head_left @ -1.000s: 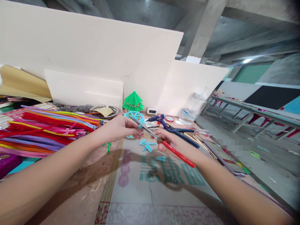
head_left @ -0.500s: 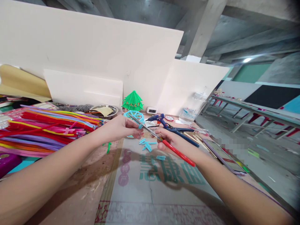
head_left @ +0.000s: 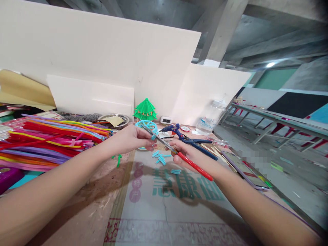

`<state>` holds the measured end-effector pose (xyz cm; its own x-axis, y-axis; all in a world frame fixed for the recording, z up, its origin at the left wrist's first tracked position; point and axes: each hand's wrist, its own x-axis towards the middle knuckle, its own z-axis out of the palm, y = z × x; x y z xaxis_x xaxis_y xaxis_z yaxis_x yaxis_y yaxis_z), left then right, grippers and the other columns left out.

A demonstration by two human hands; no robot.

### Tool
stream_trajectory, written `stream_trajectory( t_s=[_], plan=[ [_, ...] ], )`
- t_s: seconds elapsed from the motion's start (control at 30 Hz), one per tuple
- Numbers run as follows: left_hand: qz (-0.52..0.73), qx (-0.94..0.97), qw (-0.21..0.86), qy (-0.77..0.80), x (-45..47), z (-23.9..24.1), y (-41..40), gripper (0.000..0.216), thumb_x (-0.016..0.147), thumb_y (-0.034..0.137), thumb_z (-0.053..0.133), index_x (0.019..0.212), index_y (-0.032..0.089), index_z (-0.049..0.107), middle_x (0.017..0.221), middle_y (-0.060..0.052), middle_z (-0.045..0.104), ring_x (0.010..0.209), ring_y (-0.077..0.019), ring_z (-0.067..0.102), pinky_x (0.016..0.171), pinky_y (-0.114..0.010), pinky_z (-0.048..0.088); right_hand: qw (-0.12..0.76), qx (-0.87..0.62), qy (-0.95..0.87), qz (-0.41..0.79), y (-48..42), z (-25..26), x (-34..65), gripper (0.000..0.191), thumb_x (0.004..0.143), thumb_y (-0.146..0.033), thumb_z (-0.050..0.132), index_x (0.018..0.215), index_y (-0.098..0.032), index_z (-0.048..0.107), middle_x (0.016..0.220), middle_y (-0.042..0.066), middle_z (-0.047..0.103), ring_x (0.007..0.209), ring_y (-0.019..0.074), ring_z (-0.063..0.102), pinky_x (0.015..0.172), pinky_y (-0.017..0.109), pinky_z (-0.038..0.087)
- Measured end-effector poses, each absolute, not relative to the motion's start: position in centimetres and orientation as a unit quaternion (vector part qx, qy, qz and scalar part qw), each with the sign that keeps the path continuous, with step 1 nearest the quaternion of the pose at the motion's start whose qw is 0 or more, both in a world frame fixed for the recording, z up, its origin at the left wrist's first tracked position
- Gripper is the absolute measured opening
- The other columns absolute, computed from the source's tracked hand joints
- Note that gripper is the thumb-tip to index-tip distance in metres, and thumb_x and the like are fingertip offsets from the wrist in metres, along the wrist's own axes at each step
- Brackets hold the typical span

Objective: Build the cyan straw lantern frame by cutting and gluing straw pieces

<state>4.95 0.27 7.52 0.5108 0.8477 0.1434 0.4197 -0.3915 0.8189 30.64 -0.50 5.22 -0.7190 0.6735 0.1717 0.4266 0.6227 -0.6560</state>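
Note:
My left hand (head_left: 138,137) is closed in a pinch on a short light-blue pipe cleaner piece (head_left: 153,137), held above the table. My right hand (head_left: 183,152) grips a slim metal tool with a long red handle (head_left: 194,166); whether it is scissors or tweezers I cannot make out. Its pointed metal end reaches up-left past the blue piece, close to my left fingertips. Below both hands, several short blue pieces (head_left: 161,159) lie in a loose pile, with a small row of blue pieces (head_left: 175,172) nearer to me. Behind my left hand stands a blue openwork frame (head_left: 147,125).
Bundled coloured pipe cleaners (head_left: 51,143) lie left. A green tree-like roof (head_left: 145,110) and small clock (head_left: 166,120) stand behind. Right are a blue glue gun (head_left: 171,128), dark-handled pliers (head_left: 202,149), sticks, a phone (head_left: 244,171) and a plastic jar (head_left: 208,119). Printed cardboard (head_left: 143,212) covers the front.
Almost nothing differs. Both hands keep their grip and place, and the red-handled tool has barely shifted.

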Motion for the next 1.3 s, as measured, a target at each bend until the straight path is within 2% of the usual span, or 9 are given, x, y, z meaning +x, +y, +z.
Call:
stream_trajectory(
  t_s=[0.27,0.4,0.57,0.73,0.87,0.97,1.07,1.17,1.3],
  plan=[
    [0.288,0.776,0.386,0.407,4.9,7.5,0.2,0.022,0.077,0.032,0.063,0.090,0.020,0.075,0.083,0.002,0.076,0.084,-0.0175,0.069,0.080,-0.024,0.051,0.219,-0.321,-0.869,0.308,-0.3,4.8,30.6,0.045,0.089,-0.054,0.046,0.120,-0.021,0.048,0.083,0.000,0.046,0.066,0.0118,0.038,0.058,0.023,0.034],
    [0.302,0.773,0.375,0.413,4.9,7.2,0.5,0.022,0.076,0.034,0.063,0.088,0.021,0.076,0.081,0.002,0.075,0.084,-0.0184,0.068,0.080,-0.025,0.051,0.234,-0.338,-0.863,0.295,-0.4,4.8,30.5,0.047,0.087,-0.055,0.050,0.118,-0.019,0.051,0.086,0.003,0.053,0.071,0.0138,0.045,0.064,0.024,0.039],
    [0.325,0.755,0.405,0.400,5.1,6.4,0.9,0.029,0.075,0.039,0.064,0.094,0.019,0.074,0.083,-0.001,0.075,0.083,-0.0189,0.068,0.081,-0.027,0.050,0.262,-0.389,-0.846,0.254,-0.5,4.8,30.2,0.049,0.080,-0.054,0.060,0.115,-0.020,0.056,0.087,0.003,0.058,0.072,0.0155,0.051,0.066,0.026,0.042],
    [0.307,0.782,0.349,0.416,5.2,6.6,0.5,0.033,0.079,0.048,0.060,0.081,0.018,0.074,0.082,-0.001,0.074,0.082,-0.0181,0.066,0.076,-0.024,0.046,0.286,-0.427,-0.828,0.225,0.3,4.3,30.2,0.046,0.073,-0.052,0.066,0.106,-0.021,0.060,0.082,0.002,0.062,0.070,0.0165,0.054,0.064,0.026,0.043],
    [0.250,0.806,0.313,0.436,4.4,7.3,0.4,0.030,0.080,0.044,0.057,0.080,0.020,0.074,0.076,0.002,0.072,0.074,-0.0148,0.062,0.066,-0.021,0.042,0.300,-0.452,-0.813,0.213,1.3,4.1,30.8,0.045,0.077,-0.052,0.062,0.107,-0.019,0.056,0.078,0.000,0.061,0.063,0.0145,0.050,0.059,0.026,0.040],
    [0.135,0.835,0.278,0.455,3.4,7.1,0.8,0.026,0.077,0.041,0.057,0.075,0.022,0.074,0.066,0.004,0.069,0.060,-0.0131,0.057,0.053,-0.021,0.035,0.263,-0.470,-0.821,0.188,1.6,4.6,31.4,0.047,0.078,-0.054,0.060,0.109,-0.019,0.057,0.073,0.000,0.058,0.062,0.0144,0.048,0.058,0.026,0.039],
    [0.058,0.844,0.259,0.466,3.4,5.5,1.4,0.021,0.072,0.038,0.060,0.075,0.023,0.075,0.065,0.003,0.069,0.061,-0.0149,0.059,0.052,-0.022,0.035,0.191,-0.461,-0.852,0.160,1.2,5.4,31.8,0.049,0.075,-0.054,0.064,0.111,-0.021,0.059,0.081,0.001,0.062,0.068,0.0162,0.053,0.063,0.027,0.041],
    [0.098,0.844,0.217,0.481,4.6,2.7,2.0,0.019,0.070,0.034,0.061,0.074,0.021,0.075,0.069,0.001,0.070,0.064,-0.0163,0.060,0.055,-0.022,0.037,0.120,-0.441,-0.876,0.152,0.6,6.0,31.9,0.047,0.072,-0.053,0.067,0.109,-0.024,0.062,0.092,0.003,0.065,0.074,0.0183,0.058,0.065,0.027,0.042],
    [0.174,0.800,0.251,0.516,6.3,-0.9,2.5,0.023,0.072,0.035,0.061,0.084,0.019,0.073,0.073,0.000,0.070,0.065,-0.0169,0.060,0.052,-0.022,0.036,0.049,-0.435,-0.888,0.141,0.0,6.7,32.2,0.045,0.075,-0.053,0.064,0.111,-0.027,0.060,0.084,0.002,0.066,0.069,0.0191,0.058,0.059,0.027,0.041]
  ],
)
